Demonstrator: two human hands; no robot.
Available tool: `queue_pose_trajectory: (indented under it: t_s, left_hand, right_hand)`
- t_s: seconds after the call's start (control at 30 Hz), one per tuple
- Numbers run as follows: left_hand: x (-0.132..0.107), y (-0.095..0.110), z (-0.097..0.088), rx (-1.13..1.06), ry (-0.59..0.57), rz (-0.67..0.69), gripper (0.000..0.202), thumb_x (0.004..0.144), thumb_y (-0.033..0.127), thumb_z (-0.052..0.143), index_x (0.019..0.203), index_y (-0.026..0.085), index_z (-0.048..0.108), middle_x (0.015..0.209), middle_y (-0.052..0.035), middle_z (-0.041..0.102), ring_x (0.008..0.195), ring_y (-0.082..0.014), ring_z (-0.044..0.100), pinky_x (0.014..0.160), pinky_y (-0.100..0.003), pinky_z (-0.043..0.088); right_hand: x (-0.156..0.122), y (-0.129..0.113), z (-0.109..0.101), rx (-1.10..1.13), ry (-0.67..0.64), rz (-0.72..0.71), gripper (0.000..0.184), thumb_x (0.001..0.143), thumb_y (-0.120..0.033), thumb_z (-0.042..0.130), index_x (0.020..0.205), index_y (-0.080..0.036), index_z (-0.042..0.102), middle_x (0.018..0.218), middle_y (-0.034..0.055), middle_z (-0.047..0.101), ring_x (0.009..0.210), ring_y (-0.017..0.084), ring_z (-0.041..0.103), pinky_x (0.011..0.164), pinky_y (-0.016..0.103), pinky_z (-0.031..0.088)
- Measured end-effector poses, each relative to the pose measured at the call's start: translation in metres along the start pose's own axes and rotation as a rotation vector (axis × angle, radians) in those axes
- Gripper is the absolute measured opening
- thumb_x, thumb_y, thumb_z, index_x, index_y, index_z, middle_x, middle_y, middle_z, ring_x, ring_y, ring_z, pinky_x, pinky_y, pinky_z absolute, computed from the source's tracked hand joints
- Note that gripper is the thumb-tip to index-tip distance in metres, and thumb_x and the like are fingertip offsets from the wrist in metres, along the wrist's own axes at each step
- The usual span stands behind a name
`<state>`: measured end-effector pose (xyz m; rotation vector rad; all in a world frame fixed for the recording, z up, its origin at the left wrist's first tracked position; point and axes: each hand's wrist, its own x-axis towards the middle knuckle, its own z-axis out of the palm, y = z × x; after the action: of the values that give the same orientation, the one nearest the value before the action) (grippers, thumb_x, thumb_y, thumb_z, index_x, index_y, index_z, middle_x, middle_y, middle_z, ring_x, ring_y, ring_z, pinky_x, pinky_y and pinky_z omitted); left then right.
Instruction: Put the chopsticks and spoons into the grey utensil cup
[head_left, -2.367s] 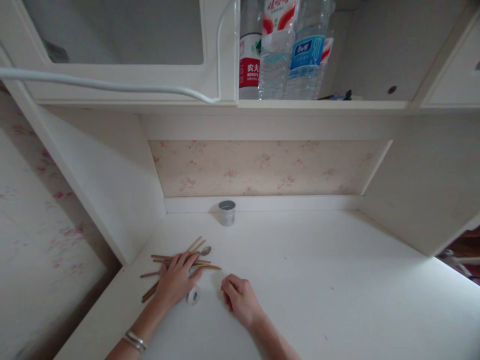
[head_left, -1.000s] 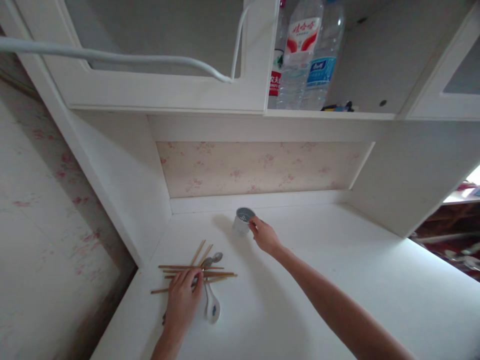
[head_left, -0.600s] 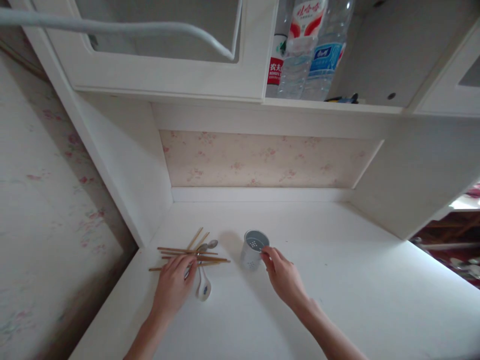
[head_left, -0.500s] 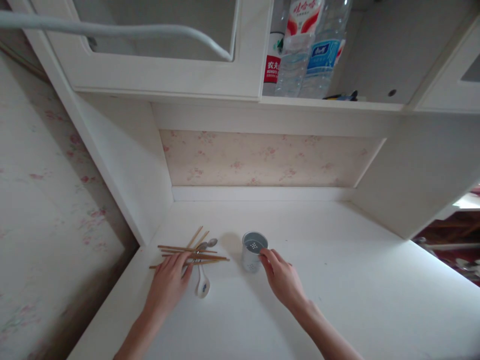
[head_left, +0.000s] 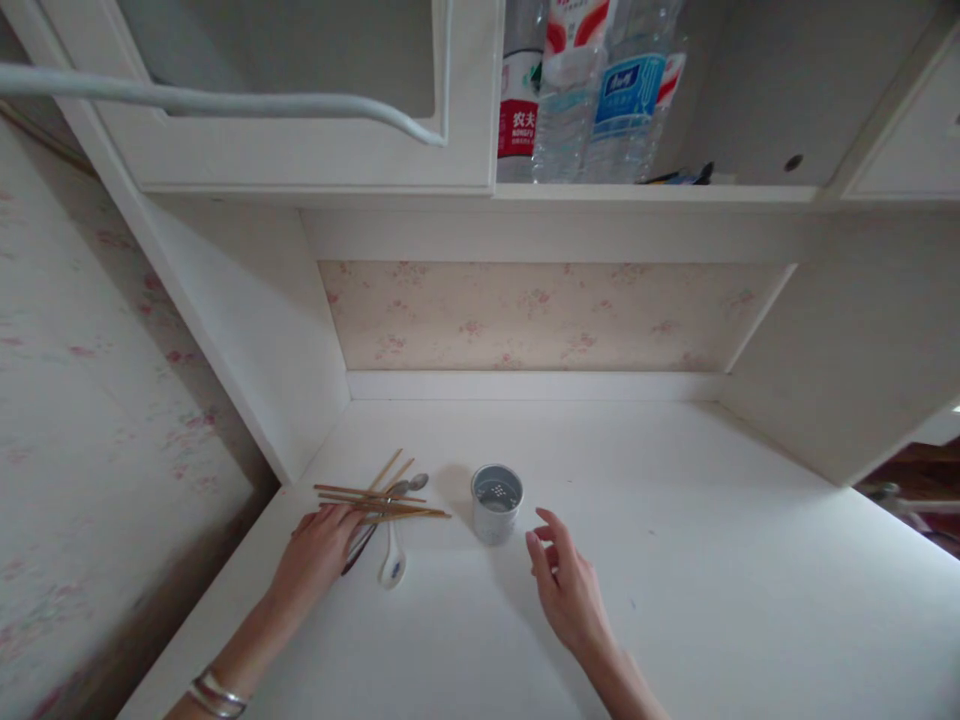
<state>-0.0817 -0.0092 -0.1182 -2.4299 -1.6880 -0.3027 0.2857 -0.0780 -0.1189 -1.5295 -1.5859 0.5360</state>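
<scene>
1 cup (head_left: 496,503) near right hand (head_left: 566,592), left hand (head_left: 315,553) on chopsticks (head_left: 394,494).

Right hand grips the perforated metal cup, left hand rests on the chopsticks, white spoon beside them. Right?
No. The head view shows the right hand open and apart from the perforated metal cup, not gripping it. The left hand does rest on the chopsticks, white spoon beside them.

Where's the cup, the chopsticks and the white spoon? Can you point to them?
cup (head_left: 494,522): head view, on its front wall.
chopsticks (head_left: 405,510): head view, midway along one stick.
white spoon (head_left: 391,570): head view, on its bowl.
</scene>
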Motion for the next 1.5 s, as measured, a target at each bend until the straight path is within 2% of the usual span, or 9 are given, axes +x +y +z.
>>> queue_pose_trajectory:
  t_s: [0.13, 0.27, 0.4, 0.5, 0.6, 0.7, 0.8, 1.03, 1.5]
  left_hand:
    - [0.008, 0.005, -0.010, -0.035, 0.052, 0.017, 0.030, 0.090, 0.016, 0.041, 0.106, 0.020, 0.066, 0.106, -0.0095, 0.069, 0.098, -0.0278, 0.064, 0.089, -0.044, 0.047]
    - [0.027, 0.025, -0.045, -0.181, 0.164, 0.012, 0.023, 0.095, 0.031, 0.041, 0.098, 0.020, 0.062, 0.096, -0.0074, 0.067, 0.088, -0.0239, 0.064, 0.085, -0.040, 0.049]
    - [0.057, 0.063, -0.091, -0.486, 0.344, -0.111, 0.022, 0.093, 0.039, 0.045, 0.097, 0.020, 0.056, 0.096, -0.0059, 0.065, 0.088, -0.0204, 0.065, 0.081, -0.034, 0.052]
    - [0.082, 0.097, -0.118, -0.785, 0.351, -0.191, 0.028, 0.090, 0.045, 0.051, 0.100, 0.019, 0.054, 0.093, -0.0045, 0.067, 0.083, -0.0188, 0.068, 0.078, -0.033, 0.054]
    - [0.107, 0.126, -0.129, -1.035, 0.313, -0.180, 0.031, 0.088, 0.047, 0.054, 0.101, 0.018, 0.054, 0.090, -0.0033, 0.068, 0.080, -0.0172, 0.068, 0.075, -0.031, 0.055]
    - [0.129, 0.147, -0.118, -1.074, 0.285, -0.096, 0.031, 0.086, 0.047, 0.056, 0.094, 0.017, 0.060, 0.100, -0.0056, 0.064, 0.083, -0.0160, 0.066, 0.075, -0.029, 0.055]
    - [0.141, 0.160, -0.092, -1.036, 0.244, -0.061, 0.029, 0.086, 0.044, 0.056, 0.089, 0.017, 0.065, 0.100, -0.0060, 0.062, 0.086, -0.0161, 0.064, 0.076, -0.028, 0.054]
    - [0.132, 0.173, -0.040, -0.910, 0.143, -0.084, 0.026, 0.085, 0.039, 0.056, 0.085, 0.017, 0.070, 0.095, -0.0065, 0.062, 0.082, -0.0173, 0.063, 0.074, -0.031, 0.053]
    - [0.122, 0.177, -0.025, -0.916, 0.191, -0.106, 0.019, 0.083, 0.035, 0.058, 0.085, 0.019, 0.068, 0.093, -0.0057, 0.065, 0.087, -0.0191, 0.063, 0.079, -0.033, 0.051]
  right_hand:
    - [-0.028, 0.028, -0.004, 0.141, 0.035, 0.109, 0.040, 0.095, -0.049, 0.040, 0.126, -0.024, 0.044, 0.091, 0.0027, 0.067, 0.058, 0.013, 0.063, 0.055, 0.023, 0.050]
    - [-0.045, 0.038, -0.014, 0.260, 0.150, 0.201, 0.043, 0.092, -0.051, 0.045, 0.125, -0.024, 0.044, 0.088, 0.0028, 0.065, 0.058, 0.013, 0.062, 0.055, 0.024, 0.051]
    - [-0.041, 0.034, -0.020, 0.369, 0.212, 0.254, 0.045, 0.091, -0.054, 0.044, 0.124, -0.022, 0.043, 0.085, 0.0022, 0.065, 0.054, 0.013, 0.060, 0.055, 0.026, 0.051]
    - [-0.038, 0.032, -0.020, 0.416, 0.204, 0.265, 0.046, 0.091, -0.054, 0.044, 0.123, -0.022, 0.044, 0.084, 0.0020, 0.065, 0.054, 0.013, 0.059, 0.055, 0.026, 0.051]
    - [-0.039, 0.032, -0.019, 0.429, 0.173, 0.271, 0.045, 0.091, -0.054, 0.044, 0.123, -0.022, 0.045, 0.084, 0.0023, 0.064, 0.055, 0.014, 0.059, 0.053, 0.025, 0.051]
    - [-0.041, 0.034, -0.018, 0.423, 0.170, 0.268, 0.044, 0.091, -0.053, 0.044, 0.121, -0.021, 0.047, 0.085, 0.0031, 0.064, 0.055, 0.014, 0.058, 0.053, 0.025, 0.051]
    - [-0.043, 0.036, -0.018, 0.419, 0.168, 0.269, 0.043, 0.092, -0.053, 0.044, 0.120, -0.022, 0.048, 0.085, 0.0031, 0.064, 0.056, 0.014, 0.059, 0.055, 0.026, 0.051]
    - [-0.040, 0.039, -0.017, 0.396, 0.136, 0.286, 0.040, 0.092, -0.054, 0.043, 0.113, -0.022, 0.055, 0.081, 0.0014, 0.064, 0.056, 0.014, 0.060, 0.056, 0.024, 0.050]
    - [-0.040, 0.043, -0.017, 0.404, 0.153, 0.273, 0.039, 0.091, -0.054, 0.046, 0.109, -0.022, 0.058, 0.080, 0.0013, 0.063, 0.056, 0.014, 0.058, 0.055, 0.024, 0.049]
